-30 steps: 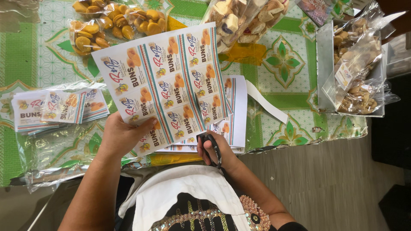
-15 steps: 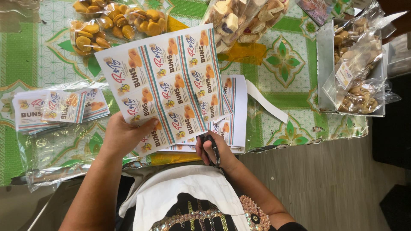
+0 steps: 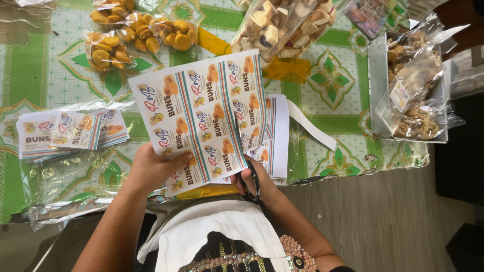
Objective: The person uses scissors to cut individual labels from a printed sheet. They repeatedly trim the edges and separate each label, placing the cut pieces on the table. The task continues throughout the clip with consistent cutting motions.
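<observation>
Label sheet [image 3: 201,113] sits over the near table edge, left hand [image 3: 151,168] pinching its near-left corner while right hand [image 3: 252,181] grips black scissors [image 3: 253,176] under the near edge, so I'd keep it taut and follow the printed lines.

Printed label sheet [image 3: 204,113] held tilted, black scissors [image 3: 253,179] cutting its edge.
</observation>
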